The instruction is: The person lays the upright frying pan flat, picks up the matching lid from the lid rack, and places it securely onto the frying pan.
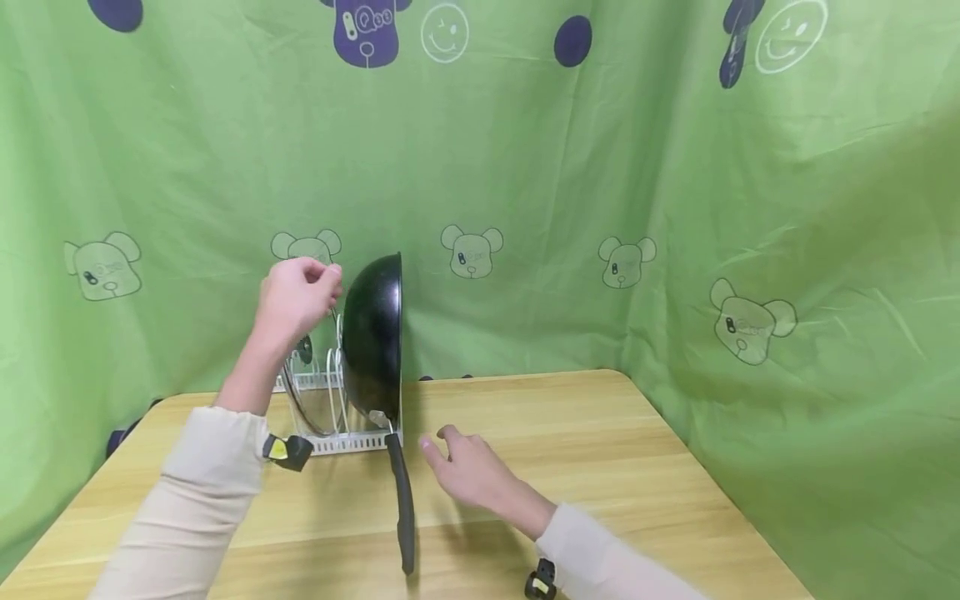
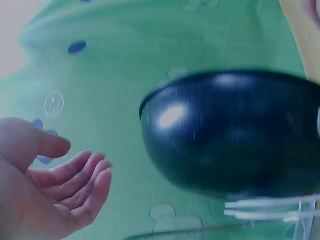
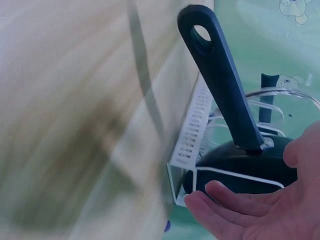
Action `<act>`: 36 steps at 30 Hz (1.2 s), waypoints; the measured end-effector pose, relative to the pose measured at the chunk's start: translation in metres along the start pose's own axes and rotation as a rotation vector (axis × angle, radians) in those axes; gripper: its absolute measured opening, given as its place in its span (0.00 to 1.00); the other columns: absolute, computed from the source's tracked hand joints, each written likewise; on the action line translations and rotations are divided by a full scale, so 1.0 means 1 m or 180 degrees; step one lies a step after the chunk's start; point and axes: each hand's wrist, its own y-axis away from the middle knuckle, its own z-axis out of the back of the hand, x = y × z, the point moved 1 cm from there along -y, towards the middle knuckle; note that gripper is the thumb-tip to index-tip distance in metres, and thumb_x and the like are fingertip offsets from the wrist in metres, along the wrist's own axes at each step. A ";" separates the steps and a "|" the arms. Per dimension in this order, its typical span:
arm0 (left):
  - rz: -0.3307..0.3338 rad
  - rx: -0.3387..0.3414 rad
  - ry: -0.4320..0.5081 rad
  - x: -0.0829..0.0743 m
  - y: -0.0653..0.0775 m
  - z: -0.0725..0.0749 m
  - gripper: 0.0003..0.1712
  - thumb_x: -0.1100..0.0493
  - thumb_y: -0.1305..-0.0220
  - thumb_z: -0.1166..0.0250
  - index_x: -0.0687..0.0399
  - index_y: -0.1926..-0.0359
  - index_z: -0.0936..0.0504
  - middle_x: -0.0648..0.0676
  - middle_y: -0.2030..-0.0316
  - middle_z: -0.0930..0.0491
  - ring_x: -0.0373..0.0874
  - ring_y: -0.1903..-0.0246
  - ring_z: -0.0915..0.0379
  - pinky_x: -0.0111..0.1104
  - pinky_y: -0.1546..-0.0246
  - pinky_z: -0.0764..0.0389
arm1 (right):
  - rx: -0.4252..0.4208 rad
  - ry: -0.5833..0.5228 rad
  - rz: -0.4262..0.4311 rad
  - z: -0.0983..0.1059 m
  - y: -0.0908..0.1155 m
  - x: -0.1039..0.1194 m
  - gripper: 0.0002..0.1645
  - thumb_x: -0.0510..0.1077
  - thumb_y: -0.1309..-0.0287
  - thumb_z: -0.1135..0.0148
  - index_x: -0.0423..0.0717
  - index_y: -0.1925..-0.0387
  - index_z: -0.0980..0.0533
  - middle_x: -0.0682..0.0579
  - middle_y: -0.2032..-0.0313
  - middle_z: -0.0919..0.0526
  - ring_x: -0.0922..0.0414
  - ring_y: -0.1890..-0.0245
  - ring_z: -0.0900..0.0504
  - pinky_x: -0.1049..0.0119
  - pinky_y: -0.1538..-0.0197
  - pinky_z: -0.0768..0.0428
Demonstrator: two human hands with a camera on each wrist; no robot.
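A black wok (image 1: 373,333) stands on its side in a white dish rack (image 1: 352,443), its dark handle (image 1: 403,508) pointing toward me. Left of it, a glass lid with a metal rim (image 1: 295,400) and a black knob (image 1: 303,350) stands upright in the same rack. My left hand (image 1: 296,300) is raised above the lid, beside the wok; the left wrist view shows its fingers (image 2: 95,190) loosely bent with nothing between them. To the right of the wok's handle, my right hand (image 1: 472,471) hovers over the table, fingers apart and holding nothing.
The rack stands toward the back of a wooden table (image 1: 570,433). A green curtain (image 1: 510,167) with bear prints hangs behind and at both sides. Both wrists wear black straps (image 1: 288,452).
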 end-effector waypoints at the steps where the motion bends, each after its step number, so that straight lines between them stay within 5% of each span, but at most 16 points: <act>1: 0.0046 -0.0105 0.0004 0.004 -0.002 0.004 0.23 0.48 0.23 0.47 0.63 0.43 0.21 0.63 0.50 0.17 0.54 0.52 0.21 0.44 0.49 0.21 | 0.0010 -0.0010 -0.0007 -0.003 0.000 0.001 0.43 0.67 0.24 0.60 0.33 0.35 0.31 0.38 0.58 0.13 0.44 0.53 0.13 0.47 0.43 0.19; 8: 0.0453 -0.0728 0.0166 0.034 -0.015 0.023 0.23 0.53 0.23 0.50 0.63 0.37 0.27 0.64 0.43 0.22 0.51 0.52 0.27 0.38 0.50 0.23 | 0.0131 -0.0179 -0.0032 -0.018 0.001 0.010 0.42 0.67 0.24 0.61 0.33 0.34 0.32 0.50 0.74 0.19 0.54 0.67 0.16 0.48 0.46 0.18; 13: 0.0795 -0.0810 0.0177 0.066 -0.019 0.026 0.23 0.56 0.24 0.51 0.63 0.35 0.29 0.64 0.40 0.24 0.54 0.46 0.28 0.41 0.44 0.24 | 0.0076 -0.0176 -0.0029 -0.026 0.000 0.014 0.40 0.65 0.23 0.60 0.33 0.36 0.30 0.38 0.57 0.13 0.47 0.58 0.13 0.49 0.47 0.17; 20: 0.1175 -0.0402 -0.0138 0.116 -0.020 0.023 0.26 0.56 0.23 0.53 0.67 0.32 0.34 0.70 0.34 0.31 0.66 0.34 0.39 0.57 0.32 0.37 | 0.0107 -0.0144 -0.0048 -0.030 -0.001 0.015 0.39 0.63 0.22 0.59 0.32 0.35 0.31 0.35 0.52 0.15 0.43 0.51 0.14 0.46 0.42 0.19; 23: 0.1103 -0.0083 -0.0487 0.133 -0.018 0.020 0.28 0.54 0.21 0.55 0.72 0.32 0.36 0.74 0.34 0.33 0.72 0.34 0.41 0.62 0.31 0.42 | 0.0083 -0.0126 -0.0045 -0.031 -0.002 0.013 0.38 0.63 0.22 0.60 0.34 0.37 0.29 0.36 0.53 0.14 0.41 0.49 0.15 0.46 0.43 0.19; 30: 0.0892 0.0550 -0.1063 0.155 -0.012 0.008 0.33 0.49 0.20 0.63 0.76 0.33 0.37 0.78 0.38 0.32 0.75 0.43 0.33 0.61 0.41 0.30 | 0.0122 -0.0204 -0.0085 -0.033 -0.002 0.013 0.38 0.64 0.23 0.60 0.35 0.37 0.28 0.38 0.55 0.13 0.43 0.52 0.14 0.47 0.45 0.19; 34: 0.0940 0.0828 -0.0901 0.161 -0.012 0.001 0.35 0.49 0.19 0.66 0.81 0.41 0.32 0.73 0.60 0.19 0.62 0.62 0.18 0.48 0.56 0.16 | 0.0198 -0.0368 -0.0112 -0.035 -0.003 0.014 0.39 0.64 0.23 0.59 0.33 0.36 0.30 0.46 0.68 0.15 0.53 0.70 0.16 0.55 0.60 0.17; 36: 0.1097 0.0914 -0.0658 0.164 -0.012 -0.002 0.35 0.49 0.19 0.67 0.82 0.45 0.31 0.64 0.73 0.19 0.50 0.76 0.19 0.39 0.69 0.15 | 0.0215 -0.0441 -0.0116 -0.036 -0.004 0.015 0.39 0.64 0.23 0.58 0.33 0.35 0.31 0.49 0.72 0.17 0.56 0.75 0.19 0.60 0.67 0.21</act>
